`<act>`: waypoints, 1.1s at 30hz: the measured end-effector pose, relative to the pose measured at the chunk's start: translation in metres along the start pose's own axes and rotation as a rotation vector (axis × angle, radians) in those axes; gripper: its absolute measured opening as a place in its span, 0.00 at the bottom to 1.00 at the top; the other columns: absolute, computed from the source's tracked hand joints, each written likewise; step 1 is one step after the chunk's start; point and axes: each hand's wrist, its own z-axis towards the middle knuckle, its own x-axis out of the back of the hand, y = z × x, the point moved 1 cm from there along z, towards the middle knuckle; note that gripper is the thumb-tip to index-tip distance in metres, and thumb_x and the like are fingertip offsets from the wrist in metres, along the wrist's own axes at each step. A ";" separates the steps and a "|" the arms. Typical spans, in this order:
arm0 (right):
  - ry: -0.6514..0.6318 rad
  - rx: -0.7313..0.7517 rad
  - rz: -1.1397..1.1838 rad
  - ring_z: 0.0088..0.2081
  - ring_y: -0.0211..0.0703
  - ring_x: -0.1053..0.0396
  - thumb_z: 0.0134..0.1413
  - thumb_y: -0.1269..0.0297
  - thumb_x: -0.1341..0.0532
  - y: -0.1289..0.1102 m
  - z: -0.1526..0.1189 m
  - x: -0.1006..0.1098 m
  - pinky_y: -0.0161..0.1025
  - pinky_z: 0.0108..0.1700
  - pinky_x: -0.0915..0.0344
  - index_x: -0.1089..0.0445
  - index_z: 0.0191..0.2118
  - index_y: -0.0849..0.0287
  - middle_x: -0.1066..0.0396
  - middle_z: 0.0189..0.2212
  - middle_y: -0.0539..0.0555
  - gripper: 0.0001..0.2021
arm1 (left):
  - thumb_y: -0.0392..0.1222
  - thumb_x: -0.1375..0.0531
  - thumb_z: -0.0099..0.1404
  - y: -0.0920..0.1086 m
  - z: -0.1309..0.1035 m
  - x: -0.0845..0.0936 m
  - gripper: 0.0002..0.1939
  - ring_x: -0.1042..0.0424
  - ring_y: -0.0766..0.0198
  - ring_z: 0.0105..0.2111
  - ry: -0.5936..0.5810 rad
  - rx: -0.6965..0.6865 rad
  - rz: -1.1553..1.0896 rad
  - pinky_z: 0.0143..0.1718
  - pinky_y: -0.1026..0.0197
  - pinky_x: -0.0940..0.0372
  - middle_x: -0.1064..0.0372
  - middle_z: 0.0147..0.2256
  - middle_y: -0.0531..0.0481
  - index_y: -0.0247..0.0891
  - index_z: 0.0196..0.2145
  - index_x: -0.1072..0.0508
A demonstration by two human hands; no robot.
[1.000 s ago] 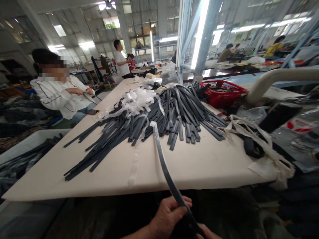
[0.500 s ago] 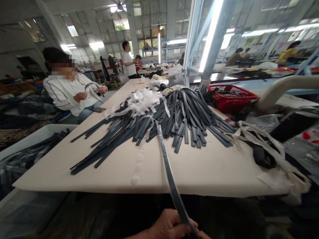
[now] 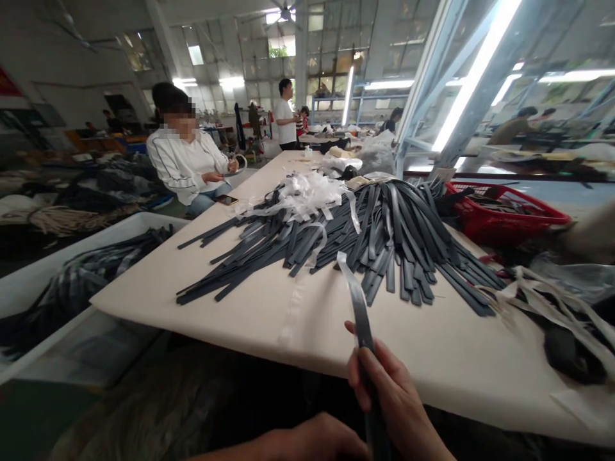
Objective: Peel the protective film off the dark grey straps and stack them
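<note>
**One dark strap held up from the table edge, right hand now in view**

Your right hand [image 3: 391, 397] is closed around a single dark strap [image 3: 358, 301], fingers wrapped over it near the table's front edge. The strap rises from your grip, tilting away from you, and its pale-backed tip hangs just in front of the big pile of dark straps [image 3: 375, 237]. Your left hand [image 3: 312, 442] sits low at the bottom of the view, just beside the strap's lower end; you cannot tell from here whether it grips the strap or only rests by it.

A second ago only your left hand held the strap, thumb over it, with the right barely showing at the frame edge. Now the right hand has come up higher along the strap, and your head has turned left, so the pile sits further right in the view.

The pile fans across the cream table [image 3: 250, 314]. White plastic strips [image 3: 302, 192] lie tangled on its far side. A red basket [image 3: 504, 214] stands at the right, beyond the pile. At the left, a white bin [image 3: 29, 288] below the table holds more dark straps. A seated person in a white jacket [image 3: 185, 163] works at the table's far left side.
</note>
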 end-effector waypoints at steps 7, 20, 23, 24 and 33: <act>-0.395 -0.095 -0.347 0.17 0.30 0.42 0.63 0.40 0.48 0.014 -0.001 -0.019 0.29 0.19 0.48 0.33 0.56 0.59 0.32 0.24 0.48 0.29 | 0.71 0.43 0.58 0.087 -0.031 0.080 0.39 0.25 0.51 0.47 0.784 -0.337 -0.742 0.50 0.54 0.34 0.25 0.48 0.36 0.35 0.54 0.27; -0.481 -0.147 -0.410 0.23 0.34 0.31 0.62 0.38 0.48 0.058 0.039 -0.054 0.31 0.26 0.37 0.38 0.58 0.59 0.27 0.33 0.52 0.31 | 0.48 0.27 0.50 0.090 -0.067 0.157 0.21 0.24 0.65 0.30 1.331 -0.481 -0.637 0.34 0.65 0.30 0.21 0.30 0.46 0.32 0.38 0.20; -0.457 -0.071 -0.410 0.23 0.36 0.30 0.61 0.40 0.47 0.048 0.057 -0.077 0.32 0.26 0.35 0.35 0.53 0.61 0.27 0.30 0.52 0.29 | 0.48 0.28 0.52 0.090 -0.064 0.150 0.19 0.25 0.65 0.31 1.311 -0.452 -0.539 0.36 0.65 0.31 0.20 0.31 0.44 0.31 0.37 0.20; -0.437 -0.059 -0.426 0.21 0.35 0.32 0.61 0.39 0.47 0.046 0.063 -0.085 0.31 0.24 0.38 0.33 0.49 0.62 0.28 0.26 0.50 0.28 | 0.48 0.28 0.53 0.091 -0.063 0.146 0.19 0.25 0.64 0.31 1.304 -0.441 -0.524 0.36 0.64 0.31 0.20 0.32 0.44 0.31 0.37 0.20; -0.374 0.060 -0.496 0.18 0.33 0.36 0.63 0.40 0.50 0.035 0.087 -0.108 0.29 0.22 0.41 0.34 0.34 0.59 0.32 0.20 0.47 0.25 | 0.51 0.34 0.60 0.075 -0.065 0.117 0.18 0.26 0.59 0.35 1.167 -0.247 -0.362 0.40 0.61 0.33 0.21 0.33 0.43 0.33 0.39 0.18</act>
